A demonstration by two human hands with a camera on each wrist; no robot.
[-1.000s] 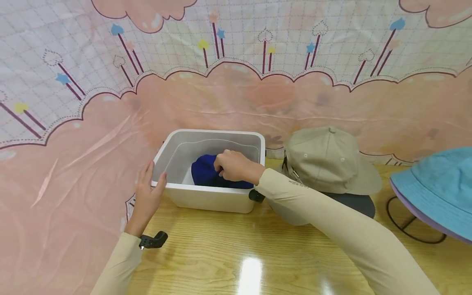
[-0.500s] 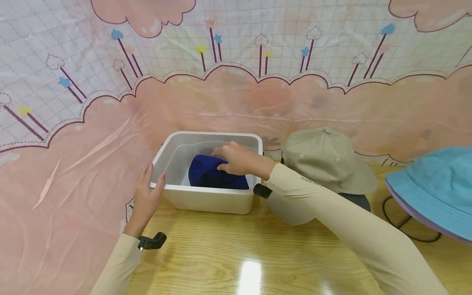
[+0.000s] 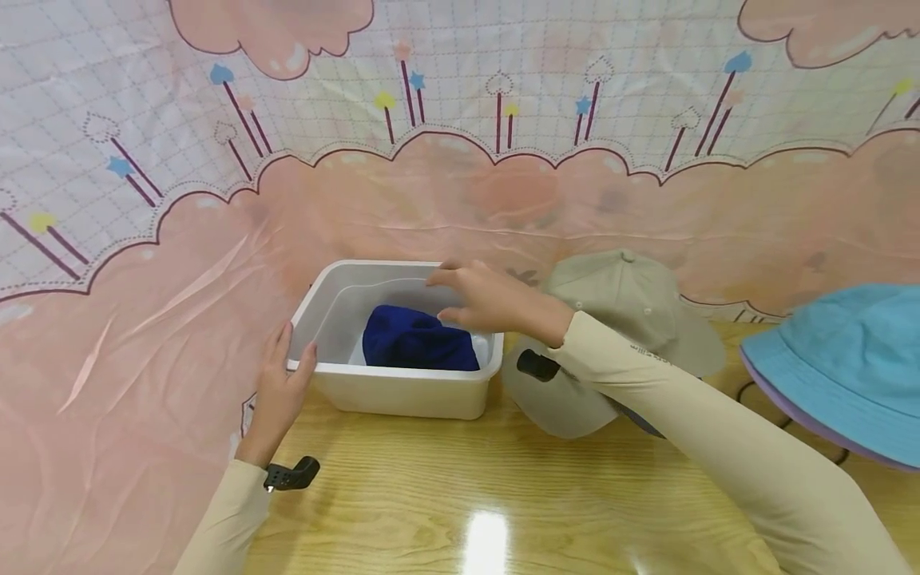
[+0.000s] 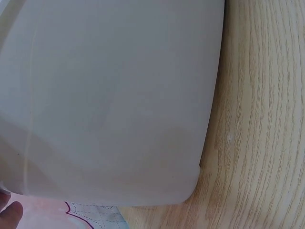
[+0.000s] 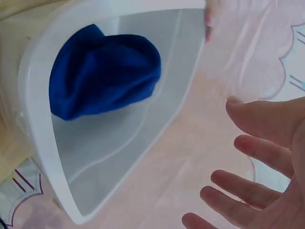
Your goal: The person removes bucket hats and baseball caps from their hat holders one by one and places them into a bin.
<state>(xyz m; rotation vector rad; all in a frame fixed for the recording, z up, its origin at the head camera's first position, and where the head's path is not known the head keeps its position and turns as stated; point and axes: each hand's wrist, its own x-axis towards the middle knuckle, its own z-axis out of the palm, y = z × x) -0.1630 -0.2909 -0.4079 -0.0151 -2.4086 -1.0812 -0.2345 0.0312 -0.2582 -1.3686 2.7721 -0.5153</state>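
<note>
A white plastic bin (image 3: 402, 397) stands on the wooden table, and inside it lies a dark blue cloth hat (image 3: 417, 339). My left hand (image 3: 279, 391) rests at the bin's front left corner, thumb at the front rim and fingers along the left side. In the left wrist view, just its fingertips (image 4: 10, 215) show beside the bin wall. Above the bin's right end is my right hand (image 3: 492, 299), its fingers spread and holding nothing. The right wrist view shows that hand apart from the blue hat (image 5: 105, 74).
Right of the bin, a beige cap (image 3: 625, 299) sits over another cap with a grey brim (image 3: 557, 395), partly behind my right forearm. A light blue bucket hat (image 3: 848, 359) is on a black wire stand farther right. A patterned cloth (image 3: 431, 200) hangs behind.
My right hand has let go of the blue hat, spread its fingers and moved up and right out of the bin. The left hand stays at the bin's corner.
</note>
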